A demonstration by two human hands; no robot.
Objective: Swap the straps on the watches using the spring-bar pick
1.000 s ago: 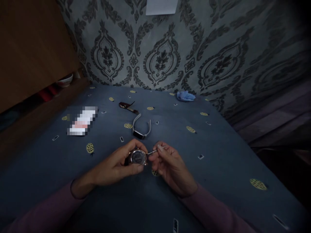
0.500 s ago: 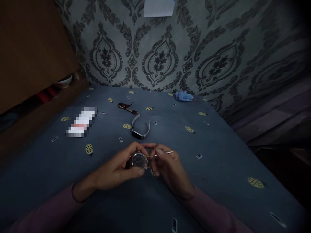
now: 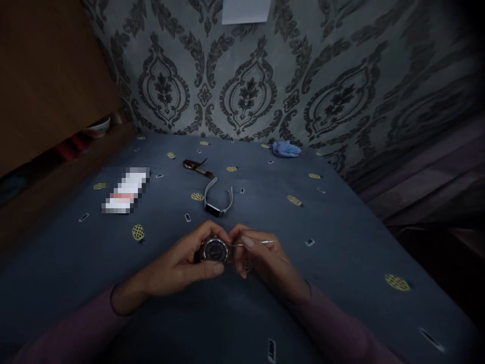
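A round wristwatch lies in my left hand, its shiny case pinched between thumb and fingers. The face turned up looks like the metal back with engraving, too dim to read. My right hand grips a thin metal tool, like a small screwdriver, between thumb and fingers. The tool's tip points left at the edge of the watch case; whether it touches cannot be made out. Beyond my hands a smartwatch with a pale strap rests on the cloth. Behind it lies a wristwatch with a brown strap.
A blue cloth with pineapple prints covers the surface. A pixelated, pale flat object lies at left, and a crumpled blue cloth or glove at the back right. Wooden furniture borders the left; a patterned wall stands behind.
My right hand has shifted slightly right, and the tool in it lies closer to level. The watch is tilted a little differently in my left hand. The view has moved slightly.
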